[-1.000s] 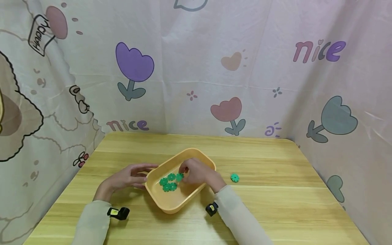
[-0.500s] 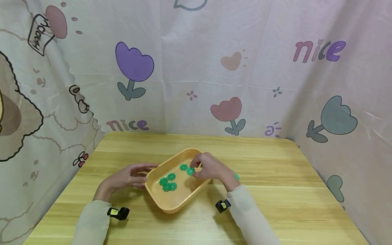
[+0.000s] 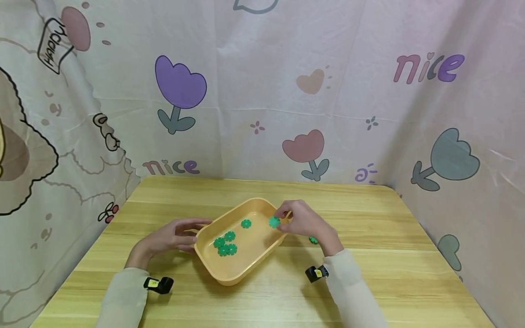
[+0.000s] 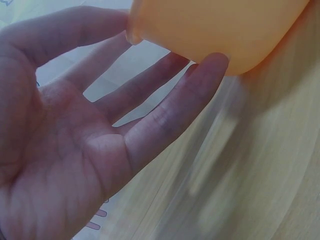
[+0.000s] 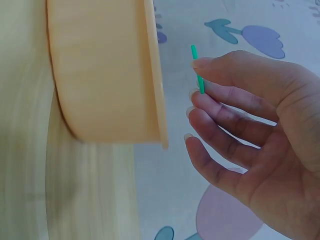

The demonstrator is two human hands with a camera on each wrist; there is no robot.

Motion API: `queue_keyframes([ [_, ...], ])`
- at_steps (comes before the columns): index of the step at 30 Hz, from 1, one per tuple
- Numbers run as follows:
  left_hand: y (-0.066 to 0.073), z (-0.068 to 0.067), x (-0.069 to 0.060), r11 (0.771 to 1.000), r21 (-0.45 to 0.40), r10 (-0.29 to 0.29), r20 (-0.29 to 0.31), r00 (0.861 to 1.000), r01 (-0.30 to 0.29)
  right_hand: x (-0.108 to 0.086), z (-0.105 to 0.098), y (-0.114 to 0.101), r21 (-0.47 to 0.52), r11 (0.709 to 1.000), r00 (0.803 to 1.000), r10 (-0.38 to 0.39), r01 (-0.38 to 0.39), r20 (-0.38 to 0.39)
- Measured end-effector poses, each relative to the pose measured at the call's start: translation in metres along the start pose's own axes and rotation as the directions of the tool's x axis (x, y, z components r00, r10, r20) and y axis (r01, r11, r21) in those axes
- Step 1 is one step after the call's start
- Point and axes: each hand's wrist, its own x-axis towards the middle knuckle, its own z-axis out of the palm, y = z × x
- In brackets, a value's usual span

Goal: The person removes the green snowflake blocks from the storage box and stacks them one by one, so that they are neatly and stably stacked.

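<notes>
A yellow plastic bin stands at a slant on the table, with several green notched plastic discs inside. Most cluster near its left end; one green disc lies apart, farther back. My left hand touches the bin's left end with extended fingertips, and in the left wrist view its fingers meet the wall and rim. Over the bin's right edge, my right hand pinches another notched disc between thumb and fingertip. That disc appears edge-on and raised beside the rim in the right wrist view.
One more green disc lies on the wooden table right of the bin, partly covered by my right wrist. A printed cloth hangs behind the table and along both sides.
My right hand has moved right and up from inside the bin to its right edge, bringing a green disc along. Another disc now shows alone in the bin. The left hand has stayed put.
</notes>
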Motion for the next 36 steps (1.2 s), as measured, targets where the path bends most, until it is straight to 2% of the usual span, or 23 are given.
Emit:
queue_keyframes([
  [9,-0.001,0.0,0.0,1.0,-0.003,0.002,0.0,1.0,-0.002,-0.016,-0.013,0.017,0.017,1.0,1.0,0.007,-0.007,-0.025],
  [17,0.0,0.0,0.0,1.0,-0.001,0.004,-0.003,1.0,-0.004,-0.033,-0.022,0.04,0.002,0.998,0.996,0.057,-0.057,-0.061],
  [27,-0.002,-0.001,0.0,1.0,-0.02,0.002,-0.001,1.0,-0.002,-0.052,-0.029,0.059,0.04,0.985,0.982,0.168,-0.165,-0.081],
  [36,-0.002,-0.001,0.0,1.0,-0.014,0.006,-0.001,1.0,-0.006,-0.064,-0.03,0.076,0.045,0.977,0.974,0.21,-0.207,-0.083],
])
